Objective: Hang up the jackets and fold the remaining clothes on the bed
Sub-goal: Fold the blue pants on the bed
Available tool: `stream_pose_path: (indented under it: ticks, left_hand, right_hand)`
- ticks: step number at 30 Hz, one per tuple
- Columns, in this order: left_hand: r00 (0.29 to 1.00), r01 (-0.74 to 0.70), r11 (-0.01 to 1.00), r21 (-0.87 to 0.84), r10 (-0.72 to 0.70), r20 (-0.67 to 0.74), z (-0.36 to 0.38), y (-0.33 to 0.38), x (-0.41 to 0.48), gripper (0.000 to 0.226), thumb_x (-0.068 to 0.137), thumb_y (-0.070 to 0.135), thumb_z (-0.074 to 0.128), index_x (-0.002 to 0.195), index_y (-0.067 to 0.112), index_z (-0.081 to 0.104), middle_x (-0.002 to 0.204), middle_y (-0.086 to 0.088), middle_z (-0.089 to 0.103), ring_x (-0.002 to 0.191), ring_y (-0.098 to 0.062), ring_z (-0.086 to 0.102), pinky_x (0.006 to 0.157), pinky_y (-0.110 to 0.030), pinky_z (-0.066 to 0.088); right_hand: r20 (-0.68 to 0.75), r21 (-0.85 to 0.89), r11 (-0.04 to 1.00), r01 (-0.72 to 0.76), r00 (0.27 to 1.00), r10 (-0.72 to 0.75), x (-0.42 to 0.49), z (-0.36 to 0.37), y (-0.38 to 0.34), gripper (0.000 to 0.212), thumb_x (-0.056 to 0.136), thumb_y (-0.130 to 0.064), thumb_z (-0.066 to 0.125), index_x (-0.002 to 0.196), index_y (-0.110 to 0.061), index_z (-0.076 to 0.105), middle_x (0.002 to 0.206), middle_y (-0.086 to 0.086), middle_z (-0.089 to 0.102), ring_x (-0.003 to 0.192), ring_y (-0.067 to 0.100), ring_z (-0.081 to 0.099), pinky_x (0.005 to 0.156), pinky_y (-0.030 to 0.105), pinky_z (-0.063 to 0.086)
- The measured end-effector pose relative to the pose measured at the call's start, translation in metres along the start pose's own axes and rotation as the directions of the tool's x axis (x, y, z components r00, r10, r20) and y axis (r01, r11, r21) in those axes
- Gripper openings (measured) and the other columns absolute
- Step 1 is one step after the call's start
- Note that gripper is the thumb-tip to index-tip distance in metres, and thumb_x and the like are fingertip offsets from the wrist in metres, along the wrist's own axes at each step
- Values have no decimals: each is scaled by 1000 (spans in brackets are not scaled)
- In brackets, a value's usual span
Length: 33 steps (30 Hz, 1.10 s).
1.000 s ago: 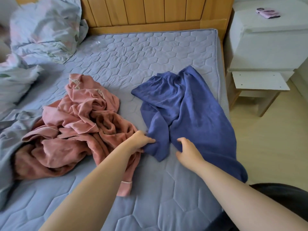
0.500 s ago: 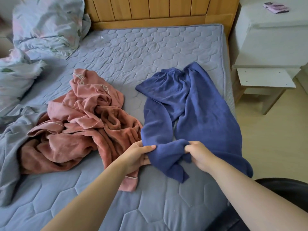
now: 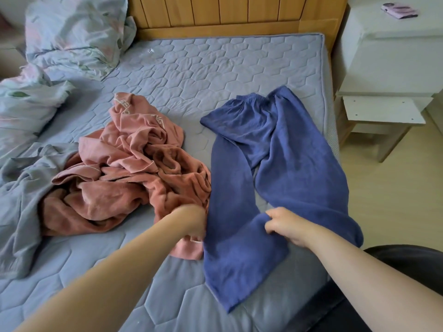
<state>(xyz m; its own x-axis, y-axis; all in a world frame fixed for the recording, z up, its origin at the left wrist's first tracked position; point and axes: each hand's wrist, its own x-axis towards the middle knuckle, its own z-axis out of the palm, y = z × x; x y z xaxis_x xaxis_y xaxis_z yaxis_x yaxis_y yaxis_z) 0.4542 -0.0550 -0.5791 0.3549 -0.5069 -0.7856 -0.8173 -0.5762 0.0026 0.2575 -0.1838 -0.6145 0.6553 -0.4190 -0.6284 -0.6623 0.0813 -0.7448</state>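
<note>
Blue trousers lie spread on the quilted grey-blue mattress, waistband toward the headboard, both legs running toward me. My left hand grips the left edge of the nearer trouser leg, blurred, right beside the pink heap. My right hand pinches the same leg's right edge, with the cloth stretched flat between my hands. A crumpled pink garment lies in a heap to the left of the trousers. A grey garment lies rumpled at the far left.
A floral duvet and pillows are piled at the head of the bed on the left. A wooden headboard stands behind. A white nightstand with a pink phone stands at the right. A dark chair sits by my right arm.
The bunched trouser leg has been pulled toward me and spread out flat. My hands have moved apart, each holding one edge of it.
</note>
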Motion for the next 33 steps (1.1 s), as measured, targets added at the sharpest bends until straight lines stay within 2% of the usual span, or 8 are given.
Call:
stream_pose_path:
  ticks: [3,7,12,15,17,20,30,33]
  left_hand:
    - [905,-148,966,-211,47,-423,-27,13,5,36,97,31,45,93,3,68,82,-15,69,73,-30,65,63,-27,53]
    - [964,-74,569,-819,-171,-206,-55,21,12,48,97,46,43,98,2,61,73,-14,64,59,-26,61,50,-24,47]
    - [970,-108,700,-706,-80,-228,-48,13,15,37,94,28,59,123,5,52,120,-17,58,95,-22,54,68,-30,48]
    - [966,-110,601,-792,-124,-228,-38,0,18,26,87,7,59,111,9,52,103,-14,58,86,-26,59,57,-34,54]
    - [975,-109,326,-939,-147,-164,-31,-13,18,16,92,3,51,105,11,48,92,-12,56,78,-25,58,63,-39,51]
    - [985,-107,-66,-992,-145,-96,-23,-36,19,14,98,2,41,105,9,51,94,-12,58,80,-24,58,80,-43,47]
    - [948,-1,224,-975,309,70,-5,-73,-4,75,64,24,87,127,3,52,119,-16,66,104,-31,66,80,-42,56]
    - [932,-9,9,-1000,362,-5,0,-82,-3,69,58,16,87,119,0,58,109,-18,68,96,-32,68,77,-42,57]
  right_hand:
    - [-132,-44,980,196,971,-201,-4,-1,-24,37,72,9,43,78,-19,66,67,-6,61,64,10,53,54,18,40]
    - [297,-185,918,352,910,-289,-22,28,-63,56,74,10,46,121,-14,64,115,-2,66,111,11,57,95,22,44]
    - [790,-37,970,242,601,-120,-34,75,-78,45,93,4,45,138,-4,47,114,11,62,97,14,57,89,23,43]
    - [590,39,998,42,805,-57,-24,70,-65,25,98,-12,48,121,-13,58,89,3,64,75,13,59,66,22,45]
    - [223,92,995,-29,975,8,-10,60,-52,13,96,-15,48,101,-15,60,80,3,61,66,13,54,59,23,40]
    - [-112,132,987,-91,988,106,7,49,-34,16,96,-16,45,82,-19,51,81,2,55,66,11,49,60,25,34]
    - [-79,566,824,-15,994,73,23,82,-50,14,93,-7,55,82,-13,61,78,3,64,77,19,59,69,24,45]
    - [-58,808,589,1,995,78,18,66,-55,19,99,-10,45,90,-9,61,66,2,70,79,21,60,69,29,48]
